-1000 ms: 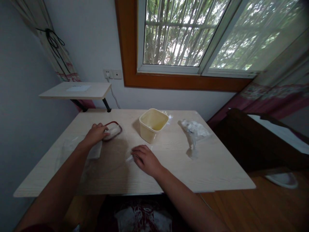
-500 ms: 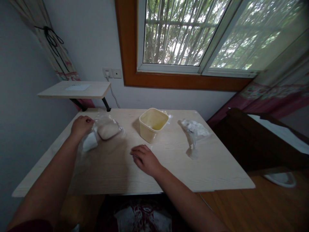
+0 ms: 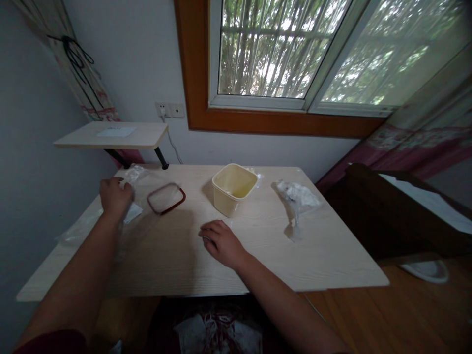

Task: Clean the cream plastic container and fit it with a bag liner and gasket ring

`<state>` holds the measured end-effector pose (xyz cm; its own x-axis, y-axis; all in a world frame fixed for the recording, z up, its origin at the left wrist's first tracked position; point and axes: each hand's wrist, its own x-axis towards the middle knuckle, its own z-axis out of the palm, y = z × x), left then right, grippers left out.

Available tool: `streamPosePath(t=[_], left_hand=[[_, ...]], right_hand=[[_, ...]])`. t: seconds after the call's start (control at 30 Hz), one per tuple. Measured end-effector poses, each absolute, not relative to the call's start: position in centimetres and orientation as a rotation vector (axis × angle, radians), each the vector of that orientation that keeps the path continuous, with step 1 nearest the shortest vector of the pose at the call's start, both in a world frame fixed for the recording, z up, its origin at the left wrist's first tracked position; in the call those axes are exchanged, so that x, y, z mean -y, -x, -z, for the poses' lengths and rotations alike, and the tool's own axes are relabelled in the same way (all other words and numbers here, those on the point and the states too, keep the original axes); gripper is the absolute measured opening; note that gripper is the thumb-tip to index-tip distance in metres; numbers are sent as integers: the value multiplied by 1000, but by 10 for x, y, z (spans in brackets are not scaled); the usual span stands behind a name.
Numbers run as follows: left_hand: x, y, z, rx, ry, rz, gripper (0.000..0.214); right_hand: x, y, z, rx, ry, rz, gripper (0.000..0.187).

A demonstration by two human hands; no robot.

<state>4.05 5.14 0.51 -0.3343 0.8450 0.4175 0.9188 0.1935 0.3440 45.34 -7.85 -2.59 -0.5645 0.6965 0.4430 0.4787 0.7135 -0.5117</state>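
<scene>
My left hand [image 3: 115, 197] is closed on a thin clear plastic bag [image 3: 142, 176] at the left of the table; the film spreads out on both sides of the hand. Beside the wrist, partly hidden, is a white slip that looks like paper [image 3: 133, 212]. Just right of the bag lies a see-through rounded-square lid with a dark red rim [image 3: 174, 207]. My right hand [image 3: 221, 244] lies on the tabletop with its fingers loosely bent and nothing in them. Behind it stands a pale yellow square plastic tub [image 3: 225, 200], upright and without a cover.
Crumpled clear plastic [image 3: 297, 196] lies on the right part of the table [image 3: 324, 260]. A raised shelf [image 3: 143, 139] stands over the back left corner. Dark furniture [image 3: 405, 216] is beyond the right edge, and a window [image 3: 280, 54] is behind.
My left hand has moved left and a little toward me, drawing the plastic off the lid, which now lies uncovered. The white slip has shifted left. My right hand stays put.
</scene>
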Motion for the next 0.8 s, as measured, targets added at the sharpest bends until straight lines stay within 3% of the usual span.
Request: streamPosePath(t=[0.23, 0.4, 0.67, 0.8], left_hand=[[-43, -108, -13, 1773, 2389, 650, 36], [-31, -149, 3, 1666, 2559, 435, 29], [-25, -180, 17, 1374, 2793, 588, 14], [-19, -185, 15, 1222, 2951, 492, 15]], right_hand=[[78, -452, 25, 2283, 881, -445, 26], [79, -452, 24, 2282, 878, -445, 25], [80, -452, 23, 2269, 881, -461, 28], [81, -452, 22, 2221, 905, -455, 32]])
